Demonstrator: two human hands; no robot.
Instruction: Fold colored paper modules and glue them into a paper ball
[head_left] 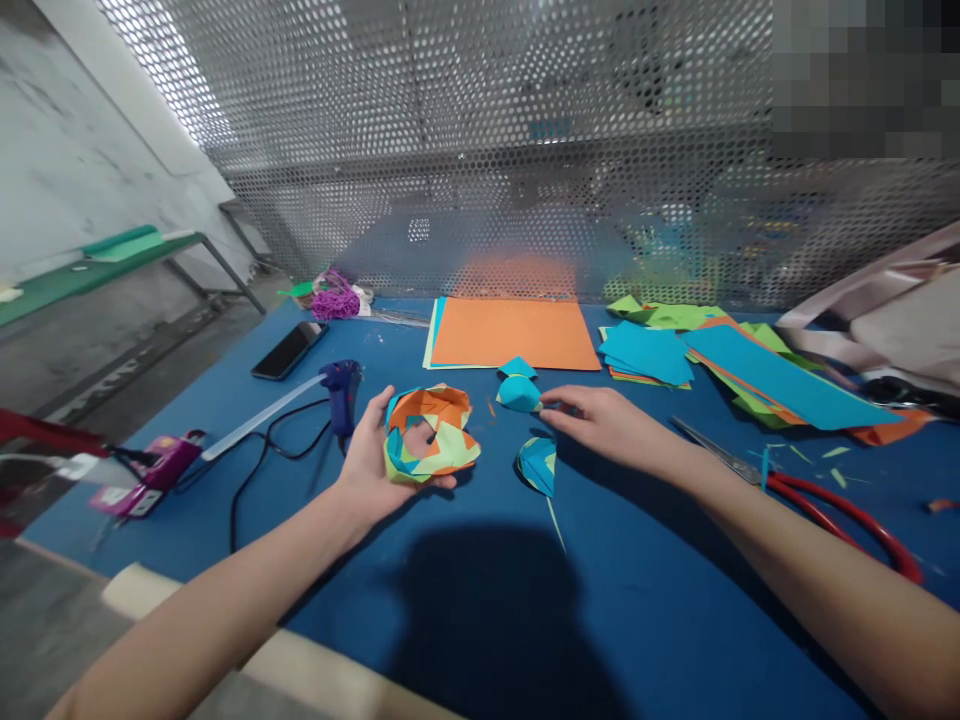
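My left hand [367, 450] holds a folded paper ring [450, 440] in orange, blue and pale green, its palm under the ring and the thumb at its left edge. Fingers of my right hand [592, 420] are pinched at the right corner of a small blue folded paper piece [519, 392] lying on the blue table [480, 640]. Just below it lies another folded piece [537, 466], blue with pale green, apart from both hands.
Orange sheets [514, 335] lie at the back. Blue squares [649, 353], long strips [787, 375] and red-handled scissors [847, 505] are on the right. A glue gun [342, 400], phone [289, 350], purple string [334, 297] and power strip [150, 478] are on the left.
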